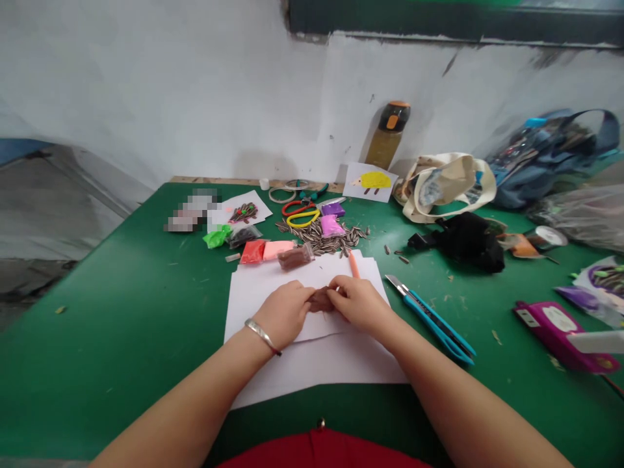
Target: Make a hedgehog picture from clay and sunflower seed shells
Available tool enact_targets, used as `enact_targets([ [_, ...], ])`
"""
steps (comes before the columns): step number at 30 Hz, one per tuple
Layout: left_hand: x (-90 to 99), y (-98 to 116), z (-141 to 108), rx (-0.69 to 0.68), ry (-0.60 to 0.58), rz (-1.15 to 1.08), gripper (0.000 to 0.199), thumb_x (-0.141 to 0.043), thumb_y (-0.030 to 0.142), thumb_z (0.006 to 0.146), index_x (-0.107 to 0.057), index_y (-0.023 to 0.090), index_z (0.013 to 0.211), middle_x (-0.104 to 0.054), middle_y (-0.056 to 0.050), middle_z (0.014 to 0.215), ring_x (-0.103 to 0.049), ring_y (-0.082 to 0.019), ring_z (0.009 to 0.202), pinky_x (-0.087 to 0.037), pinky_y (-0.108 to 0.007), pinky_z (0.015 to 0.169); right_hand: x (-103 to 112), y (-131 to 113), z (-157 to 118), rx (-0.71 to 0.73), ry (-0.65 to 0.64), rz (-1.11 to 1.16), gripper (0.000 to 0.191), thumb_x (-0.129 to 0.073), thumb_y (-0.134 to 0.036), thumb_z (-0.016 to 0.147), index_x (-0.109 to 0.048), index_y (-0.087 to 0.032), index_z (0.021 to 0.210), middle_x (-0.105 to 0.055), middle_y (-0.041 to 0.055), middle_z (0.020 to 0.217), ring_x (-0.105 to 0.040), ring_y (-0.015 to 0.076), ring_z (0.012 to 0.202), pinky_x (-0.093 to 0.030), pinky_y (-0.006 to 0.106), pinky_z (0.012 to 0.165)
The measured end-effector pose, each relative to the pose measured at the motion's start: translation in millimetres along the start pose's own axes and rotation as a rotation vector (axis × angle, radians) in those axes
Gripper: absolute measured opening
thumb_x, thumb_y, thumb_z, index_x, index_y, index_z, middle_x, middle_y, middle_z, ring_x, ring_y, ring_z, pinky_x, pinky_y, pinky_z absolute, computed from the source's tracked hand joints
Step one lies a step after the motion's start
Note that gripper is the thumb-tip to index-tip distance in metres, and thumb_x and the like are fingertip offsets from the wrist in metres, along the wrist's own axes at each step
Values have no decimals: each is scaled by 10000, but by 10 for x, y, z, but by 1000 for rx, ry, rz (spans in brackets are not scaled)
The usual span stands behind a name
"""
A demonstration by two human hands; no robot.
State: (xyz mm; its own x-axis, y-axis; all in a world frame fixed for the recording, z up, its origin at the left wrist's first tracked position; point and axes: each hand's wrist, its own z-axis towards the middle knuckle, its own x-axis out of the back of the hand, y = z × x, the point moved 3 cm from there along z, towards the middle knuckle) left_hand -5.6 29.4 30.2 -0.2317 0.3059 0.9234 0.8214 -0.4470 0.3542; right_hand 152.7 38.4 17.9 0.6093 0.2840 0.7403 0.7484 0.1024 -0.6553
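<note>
White paper sheets (312,364) lie on the green table (146,325). Over them, my left hand (285,312) and my right hand (358,302) pinch a flattened brown clay piece (320,300) between them, one at each end. A silver bracelet (260,335) is on my left wrist. Just beyond my hands rest a brown clay packet (296,257) and an orange marker (353,264). Behind these is a pile of striped sunflower seeds (326,242), with a pink packet (332,226) and a purple packet (333,209) on it.
A blue utility knife (433,322) lies right of the paper. Scissors (302,213), red (253,251) and green packets (217,236), and a seed-covered card (241,211) sit farther back. A bottle (387,136), hedgehog drawing (370,182), bags (446,188) and a magenta device (560,331) are around.
</note>
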Motion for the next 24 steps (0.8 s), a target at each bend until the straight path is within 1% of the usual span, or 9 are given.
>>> enact_targets([
  [3,5,-11,-8,26,5,-20,269,-431,156,871,-643,183,1034,-660,-73,938,-593,-216,881,-453,-338,777,4,9,0,2,5,-22,180,-462,-220,840,-639,-202,816,-638,1,624,-532,126,562,-329,216,550],
  [5,10,-26,-9,45,11,-20,269,-424,167,882,-645,183,1035,-668,-72,944,-599,-218,891,-457,-341,784,3,8,8,5,12,-48,180,-465,-221,845,-643,-200,834,-660,12,669,-549,132,593,-332,219,560],
  [8,16,-51,-21,58,41,-11,271,-405,187,903,-647,185,1025,-676,-67,944,-604,-221,898,-462,-343,787,-5,9,16,-2,22,-86,173,-477,-222,845,-647,-196,867,-692,31,757,-581,146,658,-343,223,582],
  [10,18,-63,-46,59,69,-16,270,-401,202,913,-647,190,1023,-677,-63,943,-604,-216,906,-463,-339,799,-8,16,12,-11,30,-86,171,-486,-242,850,-643,-196,900,-701,38,778,-594,152,672,-352,224,588],
  [12,12,-64,-81,42,79,-32,266,-405,197,914,-648,188,1020,-670,-62,929,-599,-206,901,-463,-331,809,-6,27,1,-20,36,-63,181,-494,-268,854,-636,-195,940,-698,36,752,-597,150,648,-361,223,583],
  [15,-1,-50,-126,1,68,-67,271,-412,166,905,-645,173,1043,-653,-67,929,-584,-195,899,-459,-325,826,3,47,-17,-36,31,-12,196,-496,-300,858,-629,-201,964,-667,12,652,-584,140,580,-371,221,568],
  [18,-6,-46,-143,-8,67,-82,277,-414,158,902,-643,168,1056,-642,-74,945,-578,-194,907,-457,-329,841,12,67,-27,-62,15,54,206,-494,-343,863,-625,-212,953,-626,-17,563,-568,132,523,-377,221,548],
  [24,-16,-59,-133,6,79,-79,273,-415,171,900,-635,172,1064,-640,-70,932,-579,-196,891,-465,-334,821,17,87,-25,-94,-16,149,189,-481,-337,854,-612,-212,908,-603,-30,509,-556,124,475,-383,212,497],
])
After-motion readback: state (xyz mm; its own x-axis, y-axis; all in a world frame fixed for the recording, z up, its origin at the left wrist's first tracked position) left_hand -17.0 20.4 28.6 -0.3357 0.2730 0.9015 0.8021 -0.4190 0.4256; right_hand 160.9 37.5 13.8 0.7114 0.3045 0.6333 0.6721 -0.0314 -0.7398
